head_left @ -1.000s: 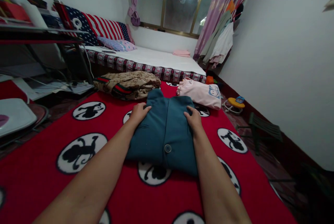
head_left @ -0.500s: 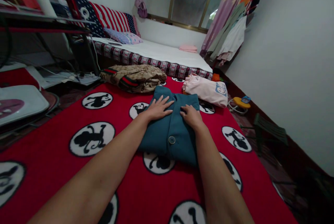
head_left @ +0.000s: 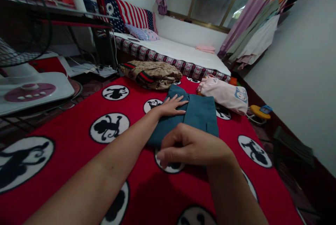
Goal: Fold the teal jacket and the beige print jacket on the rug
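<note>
A teal jacket lies folded on the red blanket, its front edge partly hidden by my right hand. My left hand rests palm down on the jacket's left side, fingers spread. Closer to me, my right hand hovers above the jacket's near edge. Its fingers curl loosely in towards the thumb, and I see nothing held in them.
The red blanket has white circles with black monkey figures. Beyond the jacket lie a tan patterned garment and a folded pink garment. At left stand a fan and a desk; a yellow stool is on the right.
My right hand has lifted off the jacket and come back towards me, its fingers now curled. My left hand stays on the cloth. The view has turned a little to the left.
</note>
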The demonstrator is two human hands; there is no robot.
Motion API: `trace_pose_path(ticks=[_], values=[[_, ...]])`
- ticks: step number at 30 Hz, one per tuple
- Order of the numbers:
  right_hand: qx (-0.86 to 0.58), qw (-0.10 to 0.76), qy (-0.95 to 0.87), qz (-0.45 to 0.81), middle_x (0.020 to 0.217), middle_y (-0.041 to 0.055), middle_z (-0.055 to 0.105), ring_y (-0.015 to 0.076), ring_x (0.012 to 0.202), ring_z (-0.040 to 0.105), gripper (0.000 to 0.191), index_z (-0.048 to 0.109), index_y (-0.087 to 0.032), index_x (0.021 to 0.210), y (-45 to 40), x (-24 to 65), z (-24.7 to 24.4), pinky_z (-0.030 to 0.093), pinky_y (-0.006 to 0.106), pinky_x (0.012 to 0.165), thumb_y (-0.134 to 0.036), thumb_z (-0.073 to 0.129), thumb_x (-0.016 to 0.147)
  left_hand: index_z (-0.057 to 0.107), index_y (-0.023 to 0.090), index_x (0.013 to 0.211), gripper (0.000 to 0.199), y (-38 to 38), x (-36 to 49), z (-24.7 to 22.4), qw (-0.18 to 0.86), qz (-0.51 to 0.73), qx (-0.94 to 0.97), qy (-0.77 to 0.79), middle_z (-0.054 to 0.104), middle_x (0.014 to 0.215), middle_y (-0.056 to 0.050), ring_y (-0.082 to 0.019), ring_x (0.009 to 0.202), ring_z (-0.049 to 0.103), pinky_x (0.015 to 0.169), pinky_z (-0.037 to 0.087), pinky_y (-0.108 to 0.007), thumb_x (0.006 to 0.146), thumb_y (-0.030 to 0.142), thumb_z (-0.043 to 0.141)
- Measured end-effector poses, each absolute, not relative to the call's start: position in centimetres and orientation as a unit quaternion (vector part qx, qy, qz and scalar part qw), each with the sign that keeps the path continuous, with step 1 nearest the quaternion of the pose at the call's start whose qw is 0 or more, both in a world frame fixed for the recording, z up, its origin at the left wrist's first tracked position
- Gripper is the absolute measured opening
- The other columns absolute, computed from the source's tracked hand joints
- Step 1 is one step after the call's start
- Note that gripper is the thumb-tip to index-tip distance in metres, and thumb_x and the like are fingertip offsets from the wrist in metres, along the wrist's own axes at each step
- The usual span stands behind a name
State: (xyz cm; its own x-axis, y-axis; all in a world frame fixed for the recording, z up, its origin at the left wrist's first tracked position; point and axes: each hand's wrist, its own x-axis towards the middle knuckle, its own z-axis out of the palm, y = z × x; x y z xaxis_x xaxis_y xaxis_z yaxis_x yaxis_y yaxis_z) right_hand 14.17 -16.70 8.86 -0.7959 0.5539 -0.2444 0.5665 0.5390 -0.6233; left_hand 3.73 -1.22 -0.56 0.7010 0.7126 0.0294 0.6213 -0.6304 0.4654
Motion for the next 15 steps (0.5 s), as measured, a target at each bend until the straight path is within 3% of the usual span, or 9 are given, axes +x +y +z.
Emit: trace_pose_path(ticks=[3,5,8,10,13,15], values=[[0.469,-0.102,0.853,-0.205,0.093,0.0071,0.072,0.0167,0.080,0.064,0.025,0.071,-0.015,0.102,-16.5,14.3,8.6,0.044,0.025,0.072,-0.027,0.054,0.090,0.025,0.032,0.151,0.068,-1.1,3.7,-0.7,0.215,0.109,0.897,0.371,0.004,0.162,-0.005,-0.033,0.148,-0.005,0.114,0.003,-0.059,0.090,0.055,0.046],[0.510,-0.085,0.846,-0.129,0.103,0.0104,0.070,0.0200,0.091,0.064,0.023,0.072,-0.015,0.102,-16.7,13.9,8.3,0.043,0.027,0.079,-0.017,0.061,0.082,0.025,0.032,0.151,0.068,-1.1,3.7,-0.7,0.220,0.106,0.895,0.373,0.005,0.162,-0.005,-0.033,0.148,-0.005,0.115,0.003,-0.059,0.090,0.055,0.046],[0.327,0.019,0.904,-0.273,0.088,0.0044,0.073,0.0163,0.083,0.065,0.014,0.074,-0.018,0.090,-17.6,13.0,8.5,0.042,0.022,0.074,-0.019,0.062,0.083,0.025,0.031,0.151,0.070,-1.2,3.8,-0.5,0.226,0.107,0.894,0.372,0.005,0.162,-0.005,-0.032,0.148,-0.004,0.115,0.004,-0.059,0.090,0.056,0.046],[0.258,0.013,0.908,-0.330,0.079,0.0009,0.071,0.0132,0.075,0.063,0.016,0.073,-0.018,0.087,-18.0,12.6,8.7,0.041,0.021,0.069,-0.026,0.059,0.088,0.026,0.031,0.151,0.071,-1.2,3.6,-0.4,0.236,0.113,0.892,0.368,0.006,0.162,-0.004,-0.032,0.148,-0.004,0.115,0.003,-0.059,0.089,0.057,0.047],[0.450,-0.071,0.872,-0.182,0.091,0.0094,0.071,0.0173,0.084,0.063,0.017,0.070,-0.012,0.088,-17.6,12.4,8.2,0.042,0.025,0.075,-0.019,0.055,0.088,0.032,0.028,0.150,0.066,-1.0,2.7,-0.2,0.297,0.158,0.875,0.348,0.014,0.161,-0.003,-0.029,0.149,0.000,0.118,0.004,-0.054,0.090,0.054,0.043],[0.482,-0.065,0.861,-0.145,0.103,0.0146,0.068,0.0209,0.095,0.062,0.014,0.069,-0.009,0.094,-17.2,12.2,7.7,0.042,0.028,0.082,-0.015,0.059,0.085,0.033,0.026,0.149,0.060,-0.7,1.9,-0.3,0.374,0.221,0.840,0.326,0.025,0.158,-0.002,-0.024,0.148,0.014,0.119,0.014,-0.046,0.095,0.050,0.032]])
